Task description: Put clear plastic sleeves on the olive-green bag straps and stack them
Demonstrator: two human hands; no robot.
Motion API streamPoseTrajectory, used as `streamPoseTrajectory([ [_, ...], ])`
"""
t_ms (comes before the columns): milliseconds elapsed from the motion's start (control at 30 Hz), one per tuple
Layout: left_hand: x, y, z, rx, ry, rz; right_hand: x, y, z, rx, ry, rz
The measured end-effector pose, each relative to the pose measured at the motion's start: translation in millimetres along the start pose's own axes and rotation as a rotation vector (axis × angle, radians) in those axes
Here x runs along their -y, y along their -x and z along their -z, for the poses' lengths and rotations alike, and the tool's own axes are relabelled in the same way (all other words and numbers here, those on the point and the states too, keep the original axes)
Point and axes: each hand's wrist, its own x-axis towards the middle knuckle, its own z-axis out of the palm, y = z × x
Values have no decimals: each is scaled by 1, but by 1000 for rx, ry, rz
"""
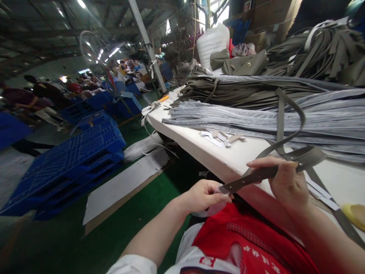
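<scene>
A long olive-grey strap point(258, 175) runs between both my hands and loops up over the table behind them. My left hand point(203, 196) pinches the strap's near end, along with a small pale scrap of backing paper. My right hand point(286, 182) is closed around the strap farther along, thumb on top. Both hands hover just in front of the white table point(236, 158), above my red apron.
Stacks of grey strips point(285, 118) and olive straps point(242, 91) cover the table; paper scraps point(216, 137) lie near its edge. A yellow object point(355, 215) sits at right. Blue pallets point(76, 156) and cardboard lie on the green floor at left. Other workers sit far back.
</scene>
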Motion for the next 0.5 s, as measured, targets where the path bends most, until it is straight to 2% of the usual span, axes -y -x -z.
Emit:
streamPoseTrajectory([
  [167,-4,4,4,68,-46,-44,-10,-14,16,174,125,37],
  [233,-4,4,4,81,-34,-61,-12,-16,19,195,152,27],
  [367,3,-1,-3,53,10,-84,-14,-8,1,217,198,11],
  [500,17,-7,-11,-74,38,8,-20,-1,-24,528,261,-43],
])
